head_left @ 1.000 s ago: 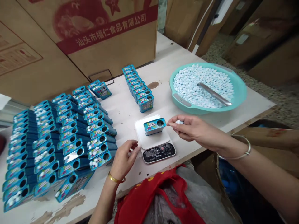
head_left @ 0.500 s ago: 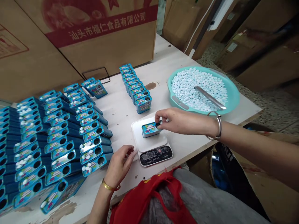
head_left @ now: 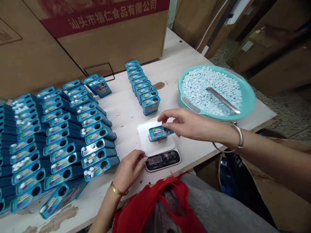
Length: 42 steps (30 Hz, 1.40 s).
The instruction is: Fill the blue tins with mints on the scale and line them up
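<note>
A blue caramel-candy tin (head_left: pixel 159 133) lies on the white platform of a digital kitchen scale (head_left: pixel 155 145), its round opening at the right end. My right hand (head_left: pixel 184 123) hovers just over that end with fingers spread, and nothing shows in it. My left hand (head_left: pixel 128 170) rests loosely curled against the scale's front left corner, empty as far as I can see. The scale's display (head_left: pixel 155 160) is lit, but its digits are too blurred to read.
Several rows of blue tins (head_left: pixel 60 145) fill the table's left side, some showing white mints in their openings. A straight column of tins (head_left: pixel 143 90) stands behind the scale. A teal basin (head_left: pixel 245 97) holds pale mints and a metal scoop (head_left: pixel 223 100). Cardboard cartons (head_left: pixel 104 38) line the table's far edge.
My right hand came in from the right to the tin's opening, pinching something white, then lifted slightly off the tin. The tin now sits a little differently on the scale, and the view has shifted.
</note>
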Motion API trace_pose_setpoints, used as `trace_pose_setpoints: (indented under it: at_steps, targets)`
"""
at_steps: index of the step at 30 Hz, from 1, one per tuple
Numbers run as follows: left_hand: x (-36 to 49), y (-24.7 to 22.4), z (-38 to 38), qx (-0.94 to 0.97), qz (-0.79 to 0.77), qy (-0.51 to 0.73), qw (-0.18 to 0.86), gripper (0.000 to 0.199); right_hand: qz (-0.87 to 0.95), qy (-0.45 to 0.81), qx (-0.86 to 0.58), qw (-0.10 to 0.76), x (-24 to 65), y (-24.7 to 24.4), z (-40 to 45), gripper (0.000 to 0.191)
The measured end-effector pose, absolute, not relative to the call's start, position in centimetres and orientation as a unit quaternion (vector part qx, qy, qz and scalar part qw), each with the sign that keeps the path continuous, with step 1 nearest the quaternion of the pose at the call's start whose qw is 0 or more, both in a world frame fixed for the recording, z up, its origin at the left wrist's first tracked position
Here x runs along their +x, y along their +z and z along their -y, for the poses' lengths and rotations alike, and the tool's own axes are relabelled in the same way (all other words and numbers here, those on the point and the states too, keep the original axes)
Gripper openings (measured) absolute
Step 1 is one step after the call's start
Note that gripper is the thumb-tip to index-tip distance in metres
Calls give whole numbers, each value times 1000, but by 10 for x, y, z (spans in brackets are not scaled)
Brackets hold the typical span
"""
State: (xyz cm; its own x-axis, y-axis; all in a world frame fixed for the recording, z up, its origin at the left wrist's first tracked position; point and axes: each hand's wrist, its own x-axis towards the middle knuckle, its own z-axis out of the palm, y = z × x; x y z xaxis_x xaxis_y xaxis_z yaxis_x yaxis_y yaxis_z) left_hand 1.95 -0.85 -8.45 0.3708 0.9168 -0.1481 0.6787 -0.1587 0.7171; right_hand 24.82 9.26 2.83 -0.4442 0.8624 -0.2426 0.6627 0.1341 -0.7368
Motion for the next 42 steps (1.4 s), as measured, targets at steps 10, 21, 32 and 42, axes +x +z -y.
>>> trace_pose_setpoints:
  at_steps: [10, 21, 32, 42]
  targets:
    - [6, -94, 17, 728, -582, 181, 314, 19, 637, 476, -551, 252, 286, -19, -35, 20]
    - [16, -92, 23, 730, -580, 165, 322, 21, 824, 207, -516, 112, 262, -81, -4, 35]
    - [24, -95, 23, 729, -564, 152, 358, 21, 832, 106, -527, 141, 227, -98, -12, 31]
    - [21, -97, 19, 733, -557, 154, 358, 21, 791, 151, -538, 248, 253, -21, -17, 29]
